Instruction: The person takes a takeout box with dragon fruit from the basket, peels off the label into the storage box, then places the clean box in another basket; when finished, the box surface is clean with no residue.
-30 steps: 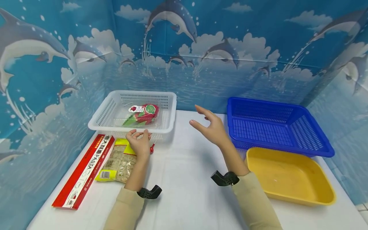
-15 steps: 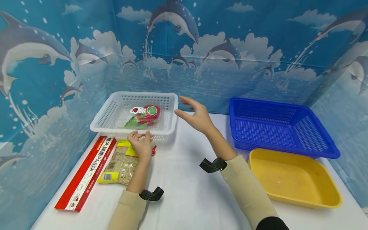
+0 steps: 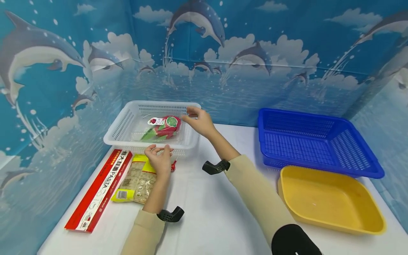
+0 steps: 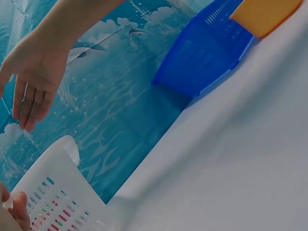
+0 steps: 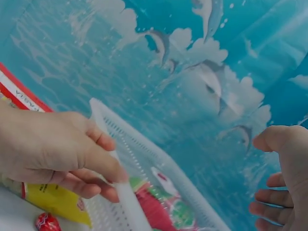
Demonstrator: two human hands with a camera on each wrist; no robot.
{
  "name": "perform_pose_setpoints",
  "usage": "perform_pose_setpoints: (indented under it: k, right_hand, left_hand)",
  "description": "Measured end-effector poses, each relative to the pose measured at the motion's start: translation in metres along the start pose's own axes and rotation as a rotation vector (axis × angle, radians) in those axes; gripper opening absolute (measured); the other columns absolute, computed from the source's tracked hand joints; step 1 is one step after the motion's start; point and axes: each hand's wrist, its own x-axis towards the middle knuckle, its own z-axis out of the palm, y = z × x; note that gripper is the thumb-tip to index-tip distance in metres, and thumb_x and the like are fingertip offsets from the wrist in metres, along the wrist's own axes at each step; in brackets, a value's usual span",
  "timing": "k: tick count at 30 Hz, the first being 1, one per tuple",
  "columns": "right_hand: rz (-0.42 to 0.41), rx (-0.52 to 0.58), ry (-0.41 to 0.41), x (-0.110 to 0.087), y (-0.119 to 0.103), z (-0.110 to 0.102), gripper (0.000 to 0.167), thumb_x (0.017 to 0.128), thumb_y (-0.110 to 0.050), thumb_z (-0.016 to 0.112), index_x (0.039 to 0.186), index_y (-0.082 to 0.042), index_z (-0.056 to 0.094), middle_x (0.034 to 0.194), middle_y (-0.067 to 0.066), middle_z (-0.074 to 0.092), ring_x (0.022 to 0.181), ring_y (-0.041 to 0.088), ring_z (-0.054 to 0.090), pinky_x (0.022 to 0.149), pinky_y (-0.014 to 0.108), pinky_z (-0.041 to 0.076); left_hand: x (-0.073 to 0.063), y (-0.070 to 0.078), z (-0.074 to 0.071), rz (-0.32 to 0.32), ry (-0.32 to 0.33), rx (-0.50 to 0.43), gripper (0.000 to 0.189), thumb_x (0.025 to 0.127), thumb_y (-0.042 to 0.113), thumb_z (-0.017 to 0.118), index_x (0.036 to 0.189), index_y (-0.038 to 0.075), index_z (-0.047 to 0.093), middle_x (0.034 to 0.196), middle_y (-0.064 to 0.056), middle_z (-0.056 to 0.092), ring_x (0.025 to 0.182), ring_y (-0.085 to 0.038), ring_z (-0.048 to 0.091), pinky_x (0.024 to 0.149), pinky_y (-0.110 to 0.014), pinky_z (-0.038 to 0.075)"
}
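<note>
The left hand [image 3: 159, 160] has a narrow grip on the near rim of the white basket [image 3: 112, 133]; inside lies the packaged dragon fruit [image 3: 168, 129]. The right hand [image 3: 201, 122], grip wide, hangs over the basket's right side, apparently reaching; next calls for lowering it.

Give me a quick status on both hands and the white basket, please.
Left hand gripping white basket by near rim. Right hand above its right end. Dragon fruit inside, packaged. Nothing visibly blocking.
</note>
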Motion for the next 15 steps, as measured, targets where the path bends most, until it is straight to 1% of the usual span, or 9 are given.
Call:
perform_pose_setpoints:
  k: [4,6,8,11,13,15]
  right_hand:
    - [0.094,-0.021,-0.034,0.012,0.005,0.016,0.062,0.094,-0.036,0.063,0.143,-0.004,0.046,0.141,0.012,0.050,0.128,0.026,0.048,0.101,0.041,0.045]
    - [0.143,-0.029,-0.059,0.017,0.007,0.024,0.065,0.094,-0.037,0.062,0.145,-0.001,0.042,0.144,0.014,0.047,0.130,0.027,0.046,0.103,0.042,0.043]
    - [0.196,-0.014,-0.086,0.021,0.009,0.030,0.067,0.095,-0.036,0.061,0.146,0.001,0.038,0.146,0.017,0.044,0.133,0.030,0.043,0.105,0.045,0.040]
    - [0.264,0.038,-0.122,0.026,0.012,0.038,0.068,0.096,-0.034,0.059,0.148,0.002,0.035,0.148,0.019,0.040,0.135,0.033,0.039,0.108,0.047,0.037]
    - [0.294,0.090,-0.136,0.028,0.014,0.043,0.066,0.095,-0.031,0.059,0.148,0.001,0.036,0.148,0.019,0.041,0.135,0.034,0.039,0.109,0.048,0.035]
    - [0.329,0.121,-0.134,0.030,0.016,0.048,0.064,0.094,-0.030,0.060,0.147,0.000,0.038,0.145,0.018,0.043,0.133,0.034,0.041,0.108,0.048,0.036]
  left_hand:
    - [0.001,0.001,0.000,0.008,0.001,-0.008,0.040,0.087,-0.006,0.064,0.114,0.003,0.035,0.087,-0.011,0.048,0.055,-0.012,0.063,0.056,-0.018,0.053]
    - [0.001,0.000,0.000,0.014,0.002,-0.006,0.040,0.088,-0.006,0.064,0.114,0.003,0.035,0.087,-0.011,0.048,0.056,-0.012,0.063,0.056,-0.018,0.053]
    - [0.002,0.000,-0.001,0.020,0.004,-0.016,0.041,0.087,-0.007,0.064,0.114,0.003,0.035,0.087,-0.011,0.048,0.056,-0.013,0.063,0.056,-0.018,0.053]
    - [0.002,-0.001,-0.001,0.028,-0.009,-0.029,0.041,0.088,-0.008,0.063,0.113,0.003,0.034,0.087,-0.010,0.047,0.057,-0.012,0.064,0.056,-0.018,0.053]
    - [0.002,-0.002,-0.001,0.034,-0.019,-0.033,0.040,0.088,-0.008,0.062,0.113,0.003,0.033,0.087,-0.010,0.046,0.057,-0.012,0.064,0.055,-0.018,0.053]
    - [0.001,-0.003,-0.001,0.043,-0.030,-0.031,0.040,0.088,-0.008,0.062,0.113,0.003,0.033,0.087,-0.010,0.046,0.057,-0.011,0.064,0.055,-0.018,0.053]
